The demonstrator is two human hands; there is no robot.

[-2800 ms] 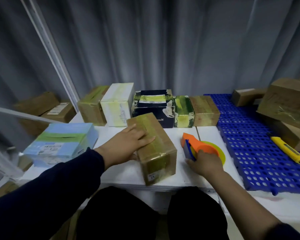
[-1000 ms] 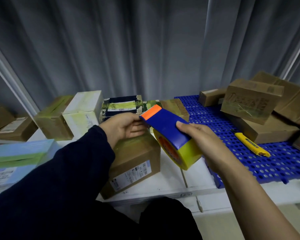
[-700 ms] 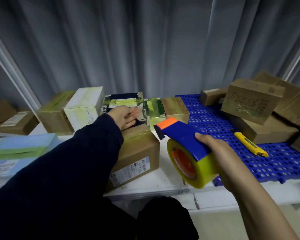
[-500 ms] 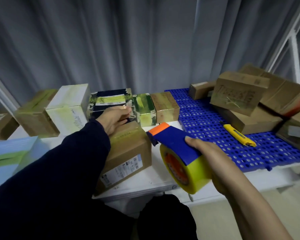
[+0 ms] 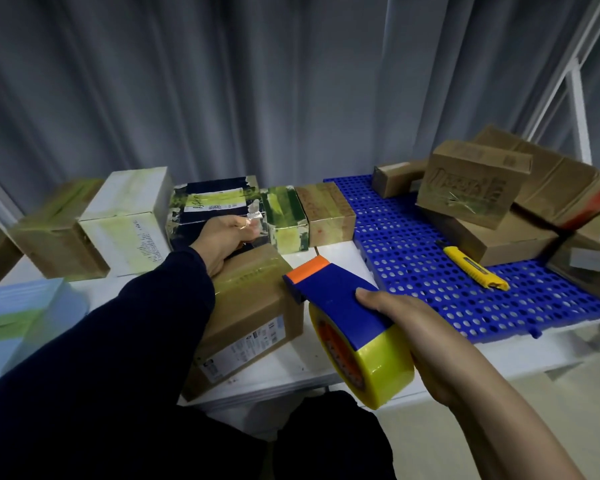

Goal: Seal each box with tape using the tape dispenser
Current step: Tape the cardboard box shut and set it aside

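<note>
A brown cardboard box (image 5: 253,313) with a printed label on its near side lies on the white table (image 5: 291,368) in front of me. My left hand (image 5: 226,237) rests at the box's far top edge and pinches a shiny end of tape. My right hand (image 5: 409,327) grips a blue and orange tape dispenser (image 5: 340,306) loaded with a yellow roll, held in the air just right of the box.
A row of taped boxes (image 5: 219,209) lines the back of the table against a grey curtain. A light blue box (image 5: 18,320) sits at the left. On the blue perforated mat (image 5: 430,271) lie a yellow utility knife (image 5: 475,268) and stacked brown boxes (image 5: 471,181).
My right hand lifted the dispenser off the table, brought it to the box's far end, then drew it back toward me. My left hand moved from the box top to its far edge.
</note>
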